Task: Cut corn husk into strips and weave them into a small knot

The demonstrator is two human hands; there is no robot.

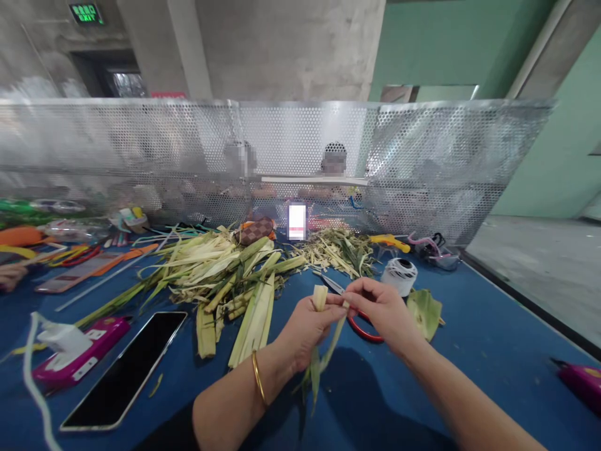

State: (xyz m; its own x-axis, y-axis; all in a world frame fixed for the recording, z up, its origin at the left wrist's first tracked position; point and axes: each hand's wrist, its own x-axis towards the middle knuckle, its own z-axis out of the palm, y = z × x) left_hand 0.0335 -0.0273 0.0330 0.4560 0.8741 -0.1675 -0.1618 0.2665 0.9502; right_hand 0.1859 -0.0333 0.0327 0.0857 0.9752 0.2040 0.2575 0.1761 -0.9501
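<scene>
My left hand, with a gold bangle at its wrist, grips a folded pale-green corn husk whose loose ends hang below the palm. Beside it, my right hand pinches a narrow strip of the same husk between thumb and fingers. Red-handled scissors lie partly hidden under my right hand, blades toward the back. A spool of white thread stands just behind that hand, and a loose piece of husk lies to its right.
A large heap of corn husks spreads left of centre, with shredded scraps behind. At left lie a phone and a purple power strip with a white plug. A perforated metal screen borders the blue table. Another person's hand shows far left.
</scene>
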